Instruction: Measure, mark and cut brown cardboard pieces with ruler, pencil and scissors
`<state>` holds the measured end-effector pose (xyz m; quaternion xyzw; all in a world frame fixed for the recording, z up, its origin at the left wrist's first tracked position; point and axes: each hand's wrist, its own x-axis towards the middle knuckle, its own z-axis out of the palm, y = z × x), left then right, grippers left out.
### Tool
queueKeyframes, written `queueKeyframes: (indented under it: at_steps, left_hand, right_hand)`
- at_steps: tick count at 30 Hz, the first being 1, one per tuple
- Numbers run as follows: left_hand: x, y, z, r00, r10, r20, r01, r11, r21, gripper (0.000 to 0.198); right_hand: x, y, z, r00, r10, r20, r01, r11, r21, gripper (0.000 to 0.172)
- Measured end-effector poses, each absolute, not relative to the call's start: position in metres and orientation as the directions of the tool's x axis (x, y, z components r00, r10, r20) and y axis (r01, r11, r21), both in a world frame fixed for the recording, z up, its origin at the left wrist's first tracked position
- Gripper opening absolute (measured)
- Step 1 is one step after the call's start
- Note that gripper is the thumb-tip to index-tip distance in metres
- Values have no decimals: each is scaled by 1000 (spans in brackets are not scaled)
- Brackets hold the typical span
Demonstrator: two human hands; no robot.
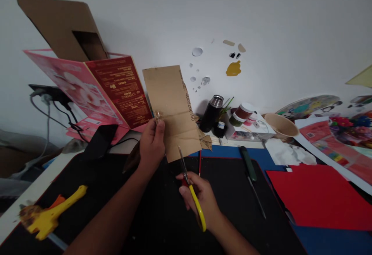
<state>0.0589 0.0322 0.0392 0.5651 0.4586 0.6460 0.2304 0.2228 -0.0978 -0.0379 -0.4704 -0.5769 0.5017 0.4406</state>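
Note:
A flat piece of brown cardboard [171, 100] with printed numbers along its right edge stands upright in front of the wall. My left hand [152, 142] pinches its lower left edge, thumb on the near face. Yellow-handled scissors [197, 206] are in my right hand [202, 197], below the cardboard. Their blades point up and overlap the lower edge of the cardboard in the view; whether they touch it cannot be told. My right fingers are wrapped round the handles.
A pink and red box [119, 92] stands at the left by a dark phone [100, 142]. A yellow glue gun [52, 216] lies front left. Black bottle [212, 113], green-handled tool [248, 164], paper bowl [280, 125] and red sheet [322, 197] are on the right.

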Motion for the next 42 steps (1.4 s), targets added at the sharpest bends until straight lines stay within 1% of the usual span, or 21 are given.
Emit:
queueKeyframes:
  at_steps: [7, 14, 17, 24, 28, 42]
  left_hand:
    - [62, 31, 40, -250, 819, 516, 222, -470, 854, 43]
    - [63, 29, 40, -240, 819, 522, 218, -478, 851, 41]
    - [64, 28, 41, -234, 820, 522, 212, -481, 851, 40]
    - [65, 28, 40, -231, 825, 515, 200, -478, 855, 39]
    - [66, 27, 40, -230, 823, 519, 183, -487, 854, 37]
    - [68, 26, 40, -236, 827, 510, 172, -481, 860, 34]
  right_hand:
    - [224, -98, -35, -177, 983, 58, 46, 67, -997, 48]
    - [225, -99, -30, -174, 984, 22, 58, 33, -998, 49]
    - [225, -99, -29, -170, 985, 30, 57, 40, -998, 48]
    - [224, -99, -32, -161, 986, 33, 54, 42, -998, 56]
    - [224, -99, -32, -149, 988, 26, 51, 33, -998, 57]
    - [228, -101, -27, -152, 988, 14, 70, 24, -997, 51]
